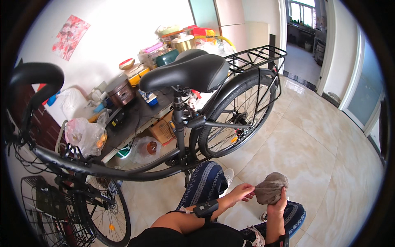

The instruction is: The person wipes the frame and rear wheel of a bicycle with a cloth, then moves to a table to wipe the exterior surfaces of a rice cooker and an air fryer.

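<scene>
A wadded greyish-brown cloth (270,190) is held above the tiled floor, over the gap between my legs. My right hand (277,203) grips it from below and the right side, with the thumb lying along its edge. My left hand (242,193) pinches the cloth's left edge between the fingertips. In front of me stands a black bicycle, side-on, with its padded saddle (188,71) above and its rear wheel (239,117) nearest to the hands. The bicycle's curved frame (123,173) runs left to the front wheel. Part of my right fingers is hidden by the cloth.
Behind the bicycle, a low dark table (148,112) carries a rice cooker (120,89), plastic bags (85,132) and pots. A cardboard box (163,131) lies under it. The wire front basket (58,213) is at lower left; the rear rack (256,58) juts towards a doorway (304,46).
</scene>
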A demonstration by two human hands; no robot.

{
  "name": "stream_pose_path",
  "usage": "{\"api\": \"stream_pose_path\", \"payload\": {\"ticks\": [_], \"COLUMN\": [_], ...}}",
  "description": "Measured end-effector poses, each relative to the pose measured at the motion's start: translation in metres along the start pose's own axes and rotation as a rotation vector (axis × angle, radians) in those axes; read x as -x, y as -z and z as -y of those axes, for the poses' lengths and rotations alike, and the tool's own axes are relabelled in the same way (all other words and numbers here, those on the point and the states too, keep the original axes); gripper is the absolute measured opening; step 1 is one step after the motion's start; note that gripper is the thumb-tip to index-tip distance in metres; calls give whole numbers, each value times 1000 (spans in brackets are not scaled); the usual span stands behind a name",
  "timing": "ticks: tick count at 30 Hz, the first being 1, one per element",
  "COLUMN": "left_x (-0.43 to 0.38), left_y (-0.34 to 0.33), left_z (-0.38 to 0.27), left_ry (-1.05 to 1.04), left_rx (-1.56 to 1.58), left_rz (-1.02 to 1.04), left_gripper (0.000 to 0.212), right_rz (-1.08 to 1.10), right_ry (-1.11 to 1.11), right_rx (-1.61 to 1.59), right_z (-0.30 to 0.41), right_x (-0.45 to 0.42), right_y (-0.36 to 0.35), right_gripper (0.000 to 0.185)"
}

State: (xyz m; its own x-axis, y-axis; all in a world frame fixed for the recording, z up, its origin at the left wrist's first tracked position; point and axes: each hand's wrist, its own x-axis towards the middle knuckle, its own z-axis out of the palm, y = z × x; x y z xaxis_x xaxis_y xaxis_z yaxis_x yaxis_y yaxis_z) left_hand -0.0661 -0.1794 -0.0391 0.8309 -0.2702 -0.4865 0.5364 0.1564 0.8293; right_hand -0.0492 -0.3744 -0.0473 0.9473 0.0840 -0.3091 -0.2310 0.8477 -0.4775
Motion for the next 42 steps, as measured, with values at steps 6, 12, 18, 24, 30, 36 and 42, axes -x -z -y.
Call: {"api": "stream_pose_path", "payload": {"ticks": [6, 12, 18, 24, 30, 36, 42], "left_x": [5, 1, -22, -37, -46, -44, -25], "left_y": [-13, -29, -29, -28, 7, 18, -37], "left_z": [1, 7, 11, 3, -34, -39, -10], "left_ry": [89, 95, 4, -108, -372, -455, -406], "left_rx": [116, 446, 387, 380, 378, 104, -360], "left_rz": [51, 265, 28, -173, -309, -567, -120], "left_gripper": [78, 54, 37, 31, 27, 37, 41], "right_rz": [13, 156, 132, 215, -62, -82, 39], "right_ry": [-77, -248, -228, -72, -56, -94, -141], "right_rx": [1, 26, 89, 69, 259, 322, 259], "right_z": [-12, -21, -17, -14, 0, 1, -4], "right_x": [6, 15, 14, 16, 19, 19, 22], "right_y": [-8, -9, -3, -15, -12, -11, -14], "right_gripper": [43, 36, 36, 44, 55, 59, 60]}}
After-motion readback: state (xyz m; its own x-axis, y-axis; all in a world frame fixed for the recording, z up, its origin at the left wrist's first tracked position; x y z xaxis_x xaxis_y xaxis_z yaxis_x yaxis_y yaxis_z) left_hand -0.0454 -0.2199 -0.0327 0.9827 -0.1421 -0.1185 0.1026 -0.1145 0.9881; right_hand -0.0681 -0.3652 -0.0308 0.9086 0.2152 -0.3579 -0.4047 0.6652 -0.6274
